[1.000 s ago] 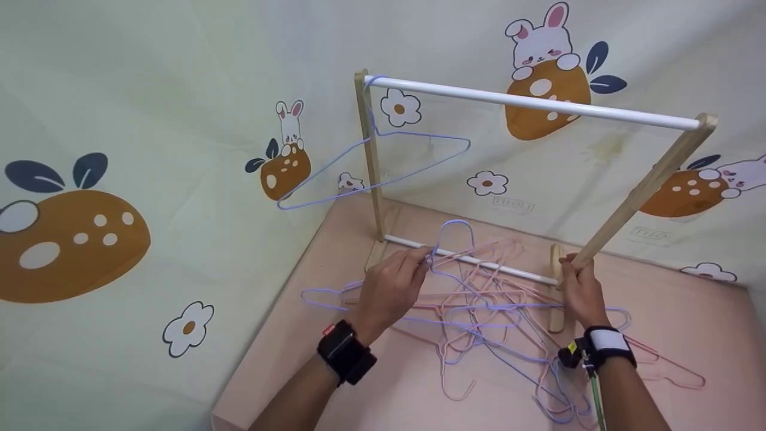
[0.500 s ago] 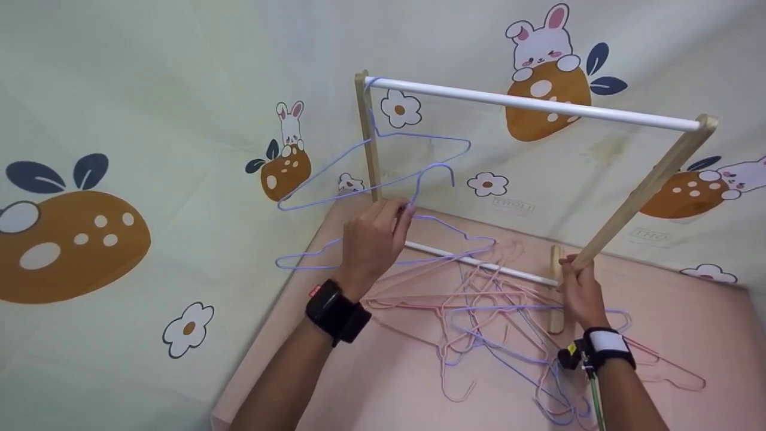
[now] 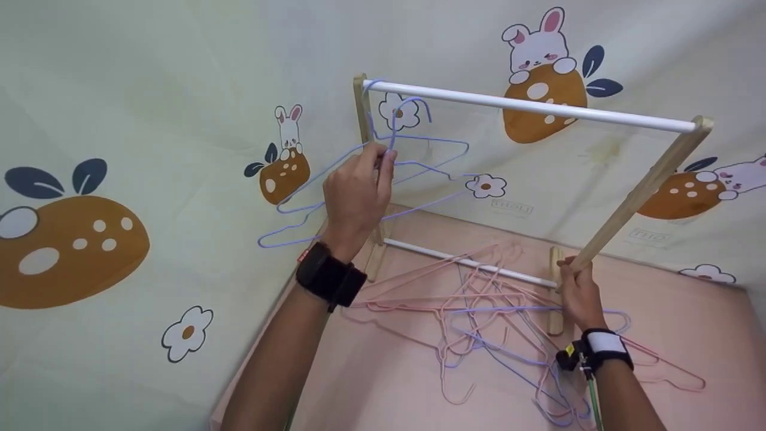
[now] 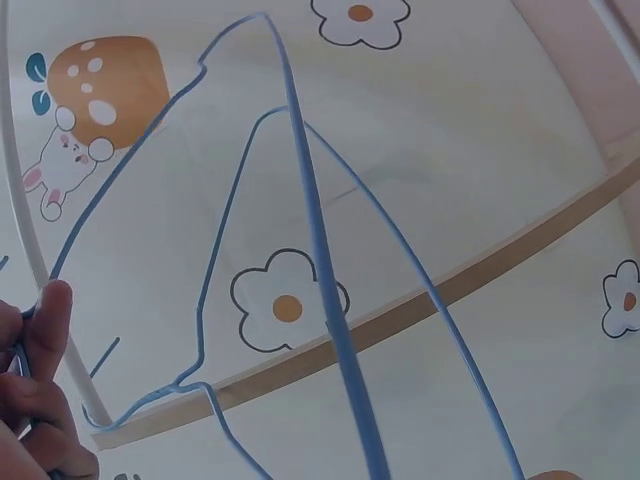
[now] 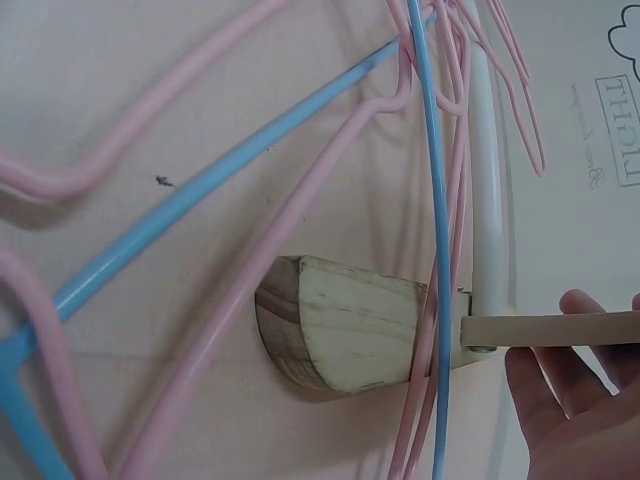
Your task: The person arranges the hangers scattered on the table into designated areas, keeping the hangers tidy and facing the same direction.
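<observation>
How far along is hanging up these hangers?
Apparently done: one blue hanger hangs at one end of the rack's top bar. In hand: the left hand pinches a second blue hanger, not yet hooked on the bar; the right hand grips a rack post. Seemingly still to go: pink and blue hangers jumbled on the pink surface.

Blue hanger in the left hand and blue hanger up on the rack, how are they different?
The left hand pinches the held hanger, its hook free; the hung hanger has its hook over the white top rail. The held hanger has notched shoulders; the hung hanger's look smooth. Both are thin and blue.
</observation>
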Demonstrator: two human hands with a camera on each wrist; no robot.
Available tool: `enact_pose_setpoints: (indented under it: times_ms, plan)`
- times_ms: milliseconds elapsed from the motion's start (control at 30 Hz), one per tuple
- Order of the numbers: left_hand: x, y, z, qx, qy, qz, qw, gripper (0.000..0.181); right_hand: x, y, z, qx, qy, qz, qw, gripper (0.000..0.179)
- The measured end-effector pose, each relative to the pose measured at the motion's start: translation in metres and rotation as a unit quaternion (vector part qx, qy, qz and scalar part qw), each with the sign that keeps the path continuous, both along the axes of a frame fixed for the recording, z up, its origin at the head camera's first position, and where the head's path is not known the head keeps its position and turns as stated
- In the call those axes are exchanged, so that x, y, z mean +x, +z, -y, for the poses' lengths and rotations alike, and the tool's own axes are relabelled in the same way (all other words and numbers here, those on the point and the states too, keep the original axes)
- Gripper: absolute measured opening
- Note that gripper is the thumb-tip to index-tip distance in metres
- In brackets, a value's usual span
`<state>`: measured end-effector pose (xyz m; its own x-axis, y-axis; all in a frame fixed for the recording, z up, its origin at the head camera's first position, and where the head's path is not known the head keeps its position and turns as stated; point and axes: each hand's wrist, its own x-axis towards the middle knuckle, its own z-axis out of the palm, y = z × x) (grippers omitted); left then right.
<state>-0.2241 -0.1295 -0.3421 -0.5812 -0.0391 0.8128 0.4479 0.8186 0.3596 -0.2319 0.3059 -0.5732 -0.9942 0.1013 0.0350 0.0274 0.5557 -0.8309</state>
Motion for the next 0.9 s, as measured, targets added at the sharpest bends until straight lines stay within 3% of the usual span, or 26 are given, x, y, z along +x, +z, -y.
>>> enact_pose_setpoints:
  times_ms: [433,667,900]
  plan:
    - [-0.03,0.015,0.01,0.077,0.022,0.055,0.9952,0.029,-0.001,-0.001,0.004,-0.007,-0.002,-0.005,1.0,0.04]
    - [-0.037,0.019,0.011,0.066,0.033,0.051,0.996,0.03,0.0,0.0,0.005,-0.002,-0.003,-0.012,0.9999,0.037]
    - [-0.039,0.015,0.007,0.064,0.03,0.058,0.9958,0.03,0.0,-0.001,0.006,-0.005,-0.005,-0.014,0.9999,0.036]
